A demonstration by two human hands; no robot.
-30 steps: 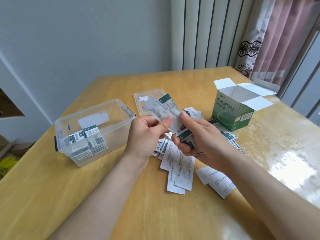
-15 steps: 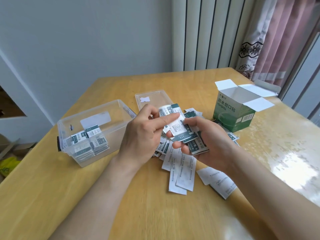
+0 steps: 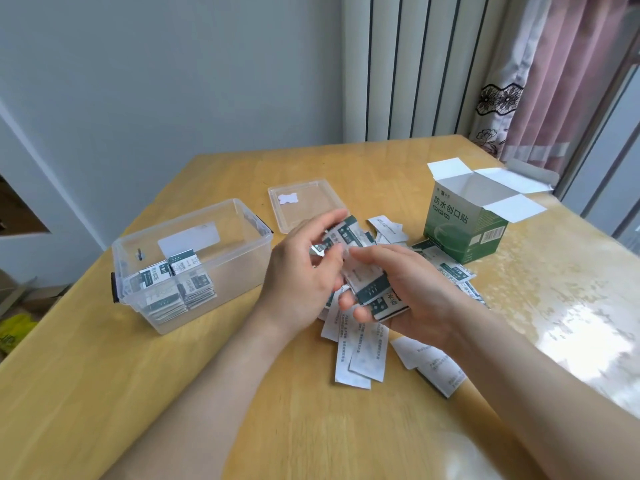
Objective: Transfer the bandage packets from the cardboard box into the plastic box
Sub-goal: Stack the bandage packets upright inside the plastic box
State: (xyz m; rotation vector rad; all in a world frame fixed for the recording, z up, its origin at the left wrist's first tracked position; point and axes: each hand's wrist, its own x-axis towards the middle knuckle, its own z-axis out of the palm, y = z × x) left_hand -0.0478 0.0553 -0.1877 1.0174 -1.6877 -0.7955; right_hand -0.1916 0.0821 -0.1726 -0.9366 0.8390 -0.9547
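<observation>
A clear plastic box (image 3: 242,220) stands at the left of the table with stacked bandage packets (image 3: 173,289) in its near-left corner. The green cardboard box (image 3: 460,233) stands open at the right. Loose white and green bandage packets (image 3: 360,358) lie scattered on the table between them. My right hand (image 3: 412,296) cups a small stack of packets (image 3: 374,292) above the pile. My left hand (image 3: 304,271) pinches one packet (image 3: 343,233) at the top of that stack.
The clear lid (image 3: 304,202) of the plastic box lies flat behind my hands. The wooden table (image 3: 104,375) meets a grey wall at the back, with a radiator and pink curtain at the far right. Glare covers the table's right edge.
My hands have drawn together over the pile. The single packet my left hand held up has come down onto the stack in my right hand, which has grown.
</observation>
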